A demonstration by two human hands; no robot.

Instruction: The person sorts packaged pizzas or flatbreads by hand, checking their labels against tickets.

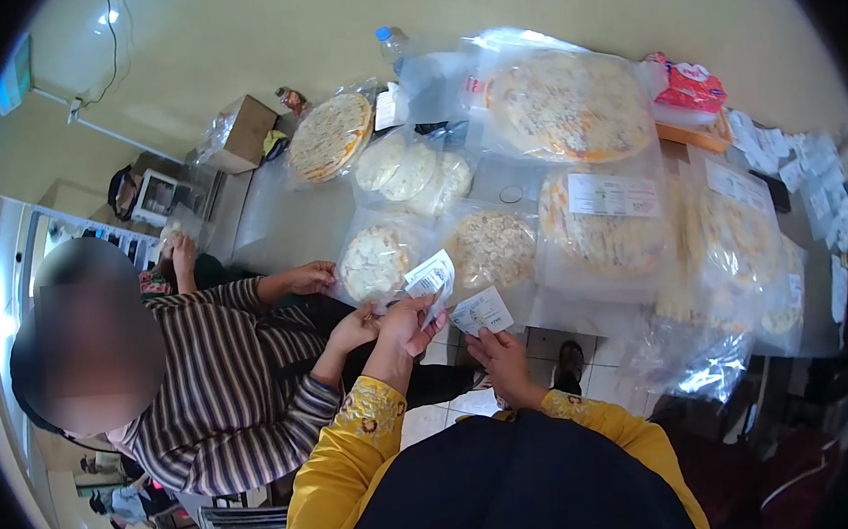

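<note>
My left hand (410,326) is closed on printed labels (431,278), held over the edge of a small bagged pizza (373,263). In my right hand (499,351) another printed label (481,312) is pinched between thumb and fingers. Just beyond it, at the table's front edge, lies a bagged pizza with pale topping (492,248). To its right is a larger bagged pizza (599,237) with a white label (613,195) on top. A co-worker's hands (353,330) are at the small bagged pizza, close beside my left hand.
The co-worker in a striped top (240,376) stands at my left. Farther back on the table (268,216) are a large bagged pizza (570,107), stacked flat rounds (403,173), a cardboard box (241,135), a bottle (390,46) and a red packet (692,87). More bagged food (737,243) lies right.
</note>
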